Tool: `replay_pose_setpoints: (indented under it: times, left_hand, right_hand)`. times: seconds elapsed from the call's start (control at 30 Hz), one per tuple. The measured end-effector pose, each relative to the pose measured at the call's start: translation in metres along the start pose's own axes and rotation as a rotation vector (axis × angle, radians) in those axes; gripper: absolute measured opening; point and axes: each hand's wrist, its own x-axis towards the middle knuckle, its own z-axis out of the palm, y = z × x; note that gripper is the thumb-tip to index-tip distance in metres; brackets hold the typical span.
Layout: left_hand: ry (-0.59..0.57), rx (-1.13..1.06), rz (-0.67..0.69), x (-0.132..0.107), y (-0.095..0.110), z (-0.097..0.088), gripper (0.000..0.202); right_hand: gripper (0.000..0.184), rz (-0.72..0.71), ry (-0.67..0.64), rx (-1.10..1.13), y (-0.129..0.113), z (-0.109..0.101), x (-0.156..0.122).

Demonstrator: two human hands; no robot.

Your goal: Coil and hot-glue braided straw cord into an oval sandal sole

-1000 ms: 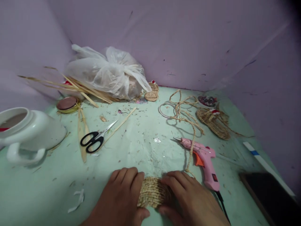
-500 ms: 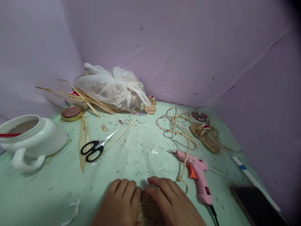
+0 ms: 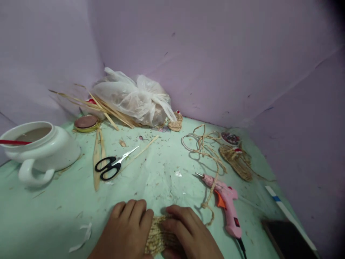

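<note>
At the near edge of the view, a tan piece of coiled or braided fibre (image 3: 157, 233) lies between my hands; its lower part runs out of the picture. My left hand (image 3: 129, 226) is closed on its left side, knuckles up and fingers curled. My right hand (image 3: 187, 230) bends over its right side, the fingertips resting on the ridged surface. A pink glue gun (image 3: 226, 199) with an orange trigger lies just right of my right hand. Loose braided cord (image 3: 203, 144) trails across the table to the gun.
Black-handled scissors (image 3: 113, 167) lie at left centre, near a white pot (image 3: 63, 149). A white plastic bag (image 3: 134, 97), straw strips (image 3: 111, 113) and a round tin (image 3: 86, 122) stand behind. A small woven slipper (image 3: 235, 162) and a dark phone-like slab (image 3: 289, 237) are at right.
My left hand has shifted left, away from my right hand, so more of the fibre piece shows between them. The camera view has turned slightly; the table items stay put.
</note>
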Motion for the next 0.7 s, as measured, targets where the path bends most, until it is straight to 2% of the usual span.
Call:
replay_pose_setpoints:
  times: [0.07, 0.23, 0.33, 0.47, 0.57, 0.7]
  left_hand:
    - [-0.058, -0.042, -0.035, 0.001, 0.002, -0.006, 0.026]
    - [-0.001, -0.124, 0.017, -0.002, -0.006, -0.014, 0.019]
    - [-0.019, -0.132, -0.003, -0.003, -0.011, -0.022, 0.018]
    - [-0.021, -0.158, 0.026, -0.002, -0.008, -0.03, 0.016]
    - [-0.018, -0.201, 0.069, 0.0, 0.0, -0.026, 0.018]
    - [-0.087, -0.244, 0.074, 0.003, 0.009, -0.014, 0.021]
  right_hand:
    - [0.038, 0.03, -0.011, 0.037, -0.004, -0.002, 0.001]
    - [0.031, -0.023, -0.028, 0.036, -0.005, -0.005, 0.003]
    - [0.028, -0.067, -0.046, -0.003, -0.002, -0.005, 0.001]
    - [0.029, -0.039, -0.042, -0.047, -0.002, -0.003, -0.001]
    - [0.036, -0.019, -0.026, -0.03, -0.005, -0.004, -0.001]
    - [0.04, -0.004, -0.007, 0.057, -0.008, -0.006, 0.003]
